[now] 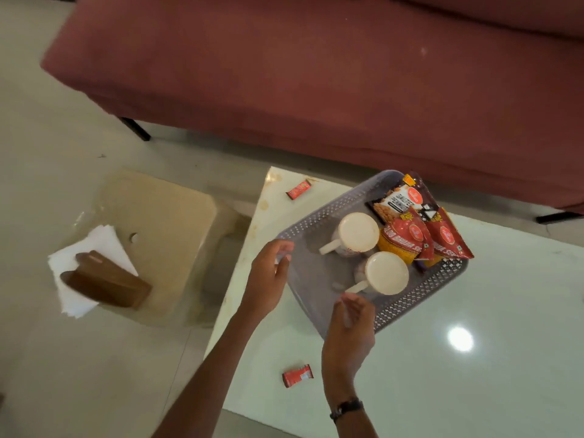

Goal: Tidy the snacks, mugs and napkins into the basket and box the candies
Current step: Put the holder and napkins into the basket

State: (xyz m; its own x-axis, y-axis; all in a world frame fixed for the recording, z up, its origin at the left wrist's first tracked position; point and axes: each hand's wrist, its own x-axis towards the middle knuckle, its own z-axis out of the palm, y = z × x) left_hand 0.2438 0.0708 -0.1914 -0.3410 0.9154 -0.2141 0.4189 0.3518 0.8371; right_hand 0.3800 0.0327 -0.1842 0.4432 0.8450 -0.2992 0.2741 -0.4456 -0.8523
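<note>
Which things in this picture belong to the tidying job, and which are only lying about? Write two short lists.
Part of the job:
grey perforated plastic basket
two white mugs
red and yellow snack packets
white paper napkins
two red-wrapped candies

Only lying about:
dark red sofa
beige plastic stool
brown wooden napkin holder

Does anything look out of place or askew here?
Yes. Two red candies lie loose on the table, and the napkins sit fanned under a wooden holder on the stool, outside the basket.
</note>
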